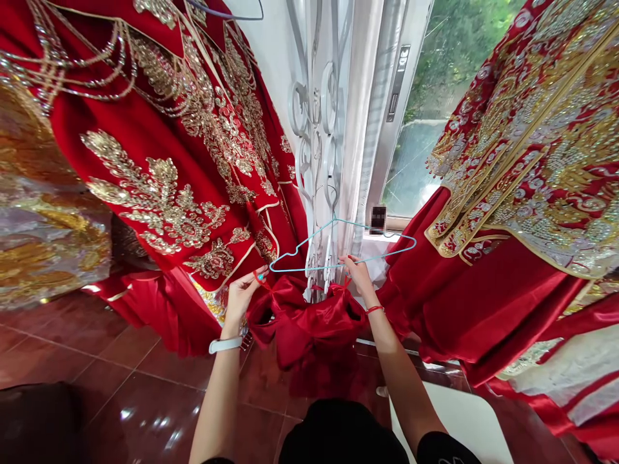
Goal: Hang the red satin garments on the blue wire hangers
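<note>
A light blue wire coat hanger (338, 248) is held level in front of me, its hook rising toward a metal window grille. My left hand (240, 296) pinches near the hanger's left end, where a thin red strap also runs through the fingers. My right hand (358, 274) grips the hanger's lower bar. Just below both hands bunches a red satin garment (304, 328), partly hidden by its own folds. A white band circles my left wrist, and a red cord circles my right.
Heavily embroidered red robes hang to the left (159, 174) and right (532, 161). A gold-and-silver garment (43, 245) is at far left. Ahead are the white scrollwork grille (309, 129), a sheer curtain (360, 129) and a window (435, 109). Below lies a glossy red-brown tile floor (145, 393).
</note>
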